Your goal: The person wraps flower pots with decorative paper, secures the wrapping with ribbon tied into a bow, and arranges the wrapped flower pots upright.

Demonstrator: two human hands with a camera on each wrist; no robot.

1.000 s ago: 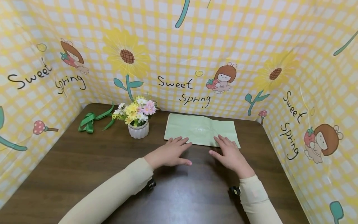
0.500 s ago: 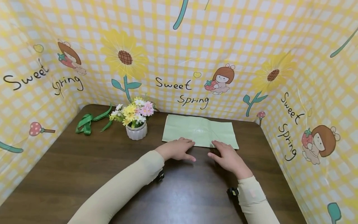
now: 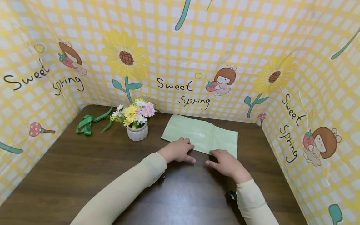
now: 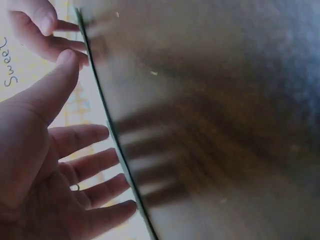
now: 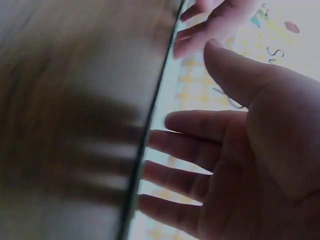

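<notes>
A flat, pale green folded sheet [image 3: 201, 131] lies askew on the table, its right end nearer me; paper or cloth, I cannot tell which. My left hand [image 3: 177, 150] rests its fingertips on the near edge, left of the middle. A short way to the right, my right hand [image 3: 228, 163] touches the same edge with fingers extended. Both thumbs point inward, apart from the sheet. In the left wrist view, the left fingers [image 4: 102, 165] reach the sheet's thin edge, spread and nearly straight. The right fingers [image 5: 175, 182] meet that edge likewise in the right wrist view.
Left of the sheet stands a white fluted pot [image 3: 137, 132] of artificial flowers [image 3: 136, 113]. A loose green ribbon [image 3: 86, 124] lies at the table's back left corner. Yellow checked cloth walls [image 3: 168, 47] enclose the dark wooden table [image 3: 70, 162] at the back and sides.
The green sheet has turned, its right end swinging toward me and its back left corner moving right. My left hand has shifted right, the right hand slightly left and nearer me.
</notes>
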